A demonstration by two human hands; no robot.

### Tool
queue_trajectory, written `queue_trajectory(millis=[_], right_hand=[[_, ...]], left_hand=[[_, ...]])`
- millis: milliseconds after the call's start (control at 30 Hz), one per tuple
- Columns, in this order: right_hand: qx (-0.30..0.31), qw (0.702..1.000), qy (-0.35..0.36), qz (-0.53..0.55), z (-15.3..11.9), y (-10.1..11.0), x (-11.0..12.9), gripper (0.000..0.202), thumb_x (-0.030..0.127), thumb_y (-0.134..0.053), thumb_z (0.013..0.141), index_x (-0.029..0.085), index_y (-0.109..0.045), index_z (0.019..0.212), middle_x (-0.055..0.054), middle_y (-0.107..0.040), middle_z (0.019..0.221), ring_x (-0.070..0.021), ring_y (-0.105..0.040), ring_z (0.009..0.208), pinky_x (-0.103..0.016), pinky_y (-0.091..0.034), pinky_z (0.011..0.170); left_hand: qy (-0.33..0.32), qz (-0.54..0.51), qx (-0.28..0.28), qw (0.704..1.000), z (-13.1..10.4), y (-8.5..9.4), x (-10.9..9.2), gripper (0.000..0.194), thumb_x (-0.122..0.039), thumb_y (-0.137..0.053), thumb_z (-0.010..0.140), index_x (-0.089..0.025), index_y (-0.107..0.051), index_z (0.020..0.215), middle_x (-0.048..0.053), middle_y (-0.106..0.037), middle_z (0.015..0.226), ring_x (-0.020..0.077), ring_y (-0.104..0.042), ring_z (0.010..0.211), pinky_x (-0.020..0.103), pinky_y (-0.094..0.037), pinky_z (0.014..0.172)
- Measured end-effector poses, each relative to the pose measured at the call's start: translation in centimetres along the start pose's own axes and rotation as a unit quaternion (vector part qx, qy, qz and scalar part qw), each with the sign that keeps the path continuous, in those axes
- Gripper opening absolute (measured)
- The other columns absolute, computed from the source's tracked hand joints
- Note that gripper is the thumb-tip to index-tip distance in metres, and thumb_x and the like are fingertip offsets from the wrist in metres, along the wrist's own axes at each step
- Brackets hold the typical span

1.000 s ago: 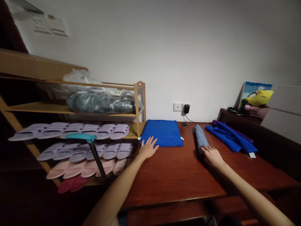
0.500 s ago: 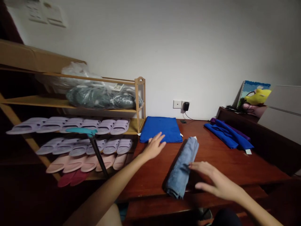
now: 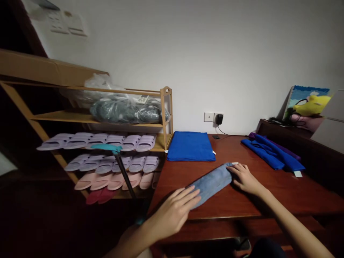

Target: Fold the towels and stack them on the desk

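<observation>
A grey-blue cloth, folded into a long narrow strip, lies slantwise over the front part of the wooden table. My left hand is on its near left end, fingers laid across the top and thumb hidden. At the far right end, by a white tag, my right hand grips the cloth with bent fingers. Behind it, a blue cloth folded into a flat square sits by the wall. More blue cloth is heaped at the right, with purple cloth behind it.
On the left, a wooden rack bears rows of lilac slippers, pink slippers and a plastic-wrapped bundle. A black pole with a teal top stands before it. A black plug is in the wall.
The grey-blue cloth has turned from nearly upright in view to a flatter slant. Both hands, apart from it before, now hold its ends; the left came nearer, the right moved farther away.
</observation>
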State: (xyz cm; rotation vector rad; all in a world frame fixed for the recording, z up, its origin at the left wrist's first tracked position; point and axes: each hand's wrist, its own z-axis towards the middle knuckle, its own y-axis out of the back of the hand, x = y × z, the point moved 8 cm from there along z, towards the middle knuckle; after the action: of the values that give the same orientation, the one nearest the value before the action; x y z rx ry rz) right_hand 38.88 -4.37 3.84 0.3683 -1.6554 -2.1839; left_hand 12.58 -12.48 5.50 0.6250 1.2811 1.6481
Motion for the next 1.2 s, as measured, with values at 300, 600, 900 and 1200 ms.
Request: queue_trajectory(millis=[300, 600, 900, 1200], right_hand=[[0.049, 0.994, 0.015, 0.1, -4.4, 1.3, 3.0, 0.043, 0.044, -0.044, 0.09, 0.028, -0.051, 0.13, -0.011, -0.053, 0.123, -0.0241, -0.046, 0.112, -0.047, -0.032, 0.099], [0.019, 0.996, -0.014, 0.088, -4.7, 1.0, 1.9, 0.042, 0.042, -0.044, 0.089, 0.028, -0.053, 0.128, -0.011, -0.048, 0.135, -0.0257, -0.044, 0.121, -0.047, -0.035, 0.099], [0.016, 0.988, -0.071, 0.136, -4.7, -0.6, -0.6, 0.052, 0.036, -0.043, 0.087, 0.025, -0.039, 0.138, -0.01, -0.034, 0.147, -0.0235, -0.039, 0.131, -0.044, -0.036, 0.104], [0.03, 0.992, -0.06, 0.102, -0.9, -1.7, 0.7, 0.064, 0.014, -0.046, 0.073, 0.026, -0.041, 0.135, -0.009, -0.051, 0.124, -0.0207, -0.053, 0.11, -0.034, -0.044, 0.089]], left_hand=[[0.071, -0.022, -0.142, 0.987, -5.6, 5.0, 7.6, 0.036, -0.008, -0.046, 0.086, -0.024, -0.062, 0.113, 0.003, -0.067, 0.114, 0.0191, -0.056, 0.115, 0.039, -0.046, 0.099], [0.111, 0.005, -0.042, 0.993, -3.4, 3.7, 6.9, 0.063, -0.01, -0.048, 0.081, -0.025, -0.037, 0.141, 0.006, -0.029, 0.151, 0.0249, -0.025, 0.139, 0.049, -0.025, 0.111], [0.043, 0.006, -0.009, 0.999, -3.2, 1.0, 4.6, 0.059, -0.01, -0.056, 0.08, -0.03, -0.047, 0.134, 0.004, -0.049, 0.139, 0.0236, -0.044, 0.128, 0.044, -0.037, 0.105], [0.064, 0.07, -0.071, 0.993, -3.8, -0.3, 0.0, 0.073, 0.002, -0.046, 0.071, -0.024, -0.039, 0.14, 0.007, -0.029, 0.151, 0.0268, -0.03, 0.136, 0.046, -0.038, 0.107]])
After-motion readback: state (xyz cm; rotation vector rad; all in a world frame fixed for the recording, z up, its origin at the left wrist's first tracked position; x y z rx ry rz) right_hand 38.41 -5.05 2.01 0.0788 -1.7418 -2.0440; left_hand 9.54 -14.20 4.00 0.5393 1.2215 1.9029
